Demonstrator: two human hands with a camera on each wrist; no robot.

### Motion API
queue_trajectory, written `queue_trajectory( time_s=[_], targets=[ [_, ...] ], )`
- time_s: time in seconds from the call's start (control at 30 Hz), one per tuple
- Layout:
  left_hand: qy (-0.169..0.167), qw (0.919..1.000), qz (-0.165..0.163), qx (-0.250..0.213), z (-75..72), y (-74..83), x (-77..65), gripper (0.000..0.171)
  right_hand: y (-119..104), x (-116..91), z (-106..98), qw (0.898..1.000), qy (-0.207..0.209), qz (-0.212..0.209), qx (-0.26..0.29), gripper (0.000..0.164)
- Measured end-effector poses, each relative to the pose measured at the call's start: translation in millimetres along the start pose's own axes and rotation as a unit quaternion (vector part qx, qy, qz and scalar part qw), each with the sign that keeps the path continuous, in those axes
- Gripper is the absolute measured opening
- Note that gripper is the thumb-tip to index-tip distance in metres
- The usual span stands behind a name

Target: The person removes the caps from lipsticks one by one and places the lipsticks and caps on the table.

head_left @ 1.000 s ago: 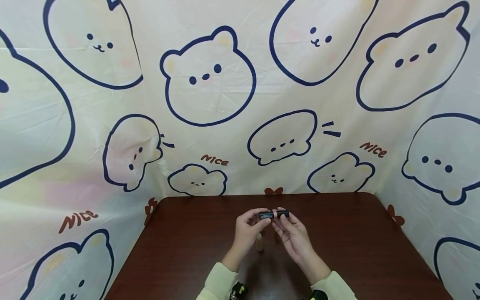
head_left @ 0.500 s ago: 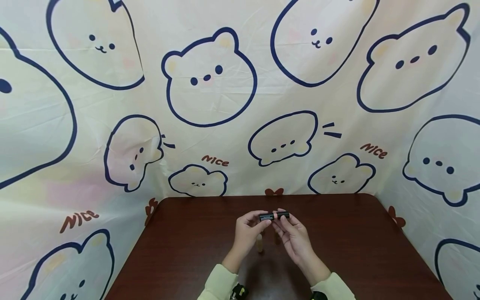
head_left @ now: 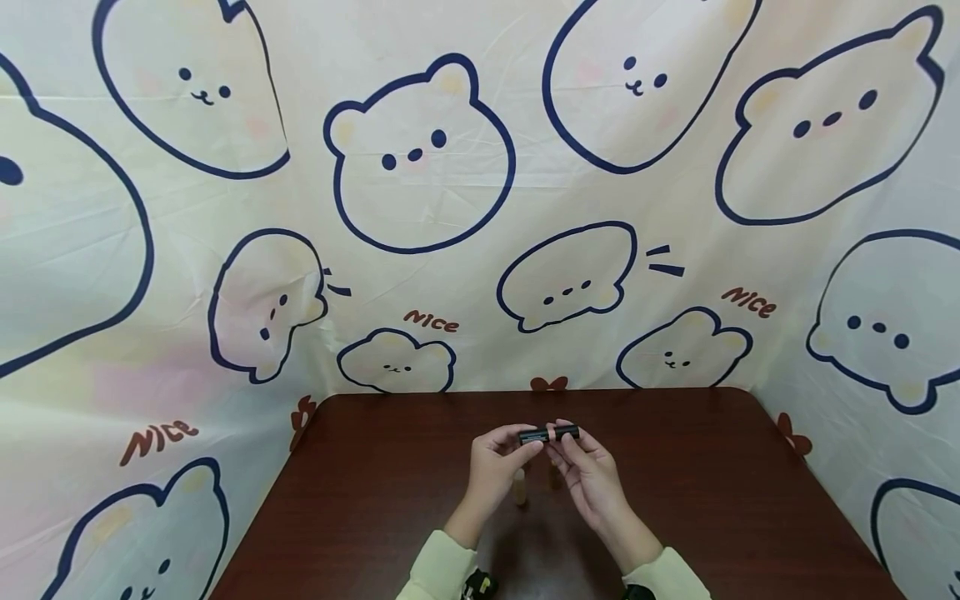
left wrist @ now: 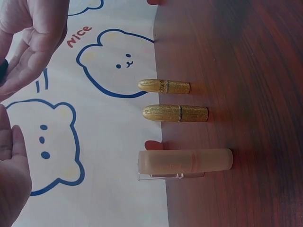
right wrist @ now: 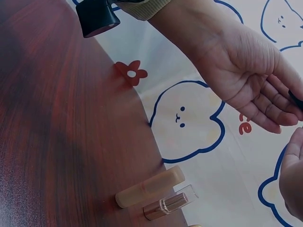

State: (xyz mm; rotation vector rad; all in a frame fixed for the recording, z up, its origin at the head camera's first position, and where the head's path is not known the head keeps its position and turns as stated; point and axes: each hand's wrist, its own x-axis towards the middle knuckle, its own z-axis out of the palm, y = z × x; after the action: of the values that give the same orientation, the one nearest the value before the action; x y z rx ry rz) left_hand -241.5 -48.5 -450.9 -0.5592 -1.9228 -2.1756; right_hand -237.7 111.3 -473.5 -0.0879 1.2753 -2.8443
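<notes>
We record a black tube (head_left: pixel 549 434), pink-banded, above the table (head_left: pixel 712 483); its pale print is too small for us to read. Long axis: crosswise, right end slightly higher in the head view. Left hand (head_left: pixel 497 462) pinches the left end, right hand (head_left: pixel 592 477) the right, both angled inward. Wall cloth (head_left: pixel 570 196) reads "Nice".
</notes>
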Motion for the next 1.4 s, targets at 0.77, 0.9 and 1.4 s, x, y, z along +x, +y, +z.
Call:
queue_trajectory(
  time_s=[0.77, 0.9, 1.4],
  targets=[
    [0.0, 1.0, -0.004, -0.002, -1.4, 4.3, -2.0, 0.015, 1.9, 0.2, -2.3, 0.998, -0.033, -0.037, -0.034, 0.021],
    [0.0, 1.0, -0.007, -0.001, -1.3, 5.6, -2.0, 0.015, 1.9, 0.5, -2.9, 0.998, -0.031, -0.04, -0.043, 0.02],
    [0.015, 0.999, -0.041, -0.006, -2.4, 9.7, -2.9, 0.015, 2.9, -0.7, -3.5, 0.995, -0.057, -0.061, -0.054, 0.02]
  ],
)
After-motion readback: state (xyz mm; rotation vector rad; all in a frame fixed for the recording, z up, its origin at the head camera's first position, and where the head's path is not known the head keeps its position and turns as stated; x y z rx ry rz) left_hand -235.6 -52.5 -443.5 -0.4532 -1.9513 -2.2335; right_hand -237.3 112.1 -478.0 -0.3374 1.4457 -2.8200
